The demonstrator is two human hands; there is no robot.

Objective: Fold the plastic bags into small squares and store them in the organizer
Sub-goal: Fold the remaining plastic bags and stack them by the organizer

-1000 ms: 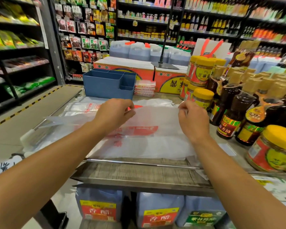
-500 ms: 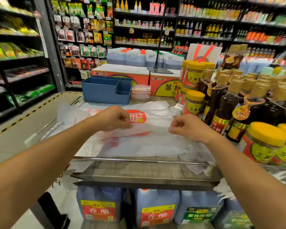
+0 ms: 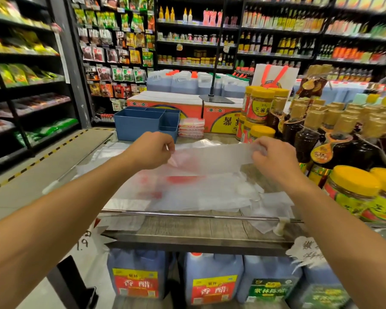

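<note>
Left hand [image 3: 151, 150]: pinching bag [image 3: 212, 159] at its left edge. Bag: translucent, red print, held taut above the counter [image 3: 187, 228]. Right hand [image 3: 274, 158]: pinching bag's right edge. Organizer [image 3: 140, 124]: blue, behind the hands. Folded bags [image 3: 191, 128]: stacked just beside it.

Both bare forearms are reaching forward from the near corners, the left hand [image 3: 151, 150] curling its fingers into a pinch at far centre-left while the right hand [image 3: 274, 159], level with it at centre-right, is pinching likewise.
</note>
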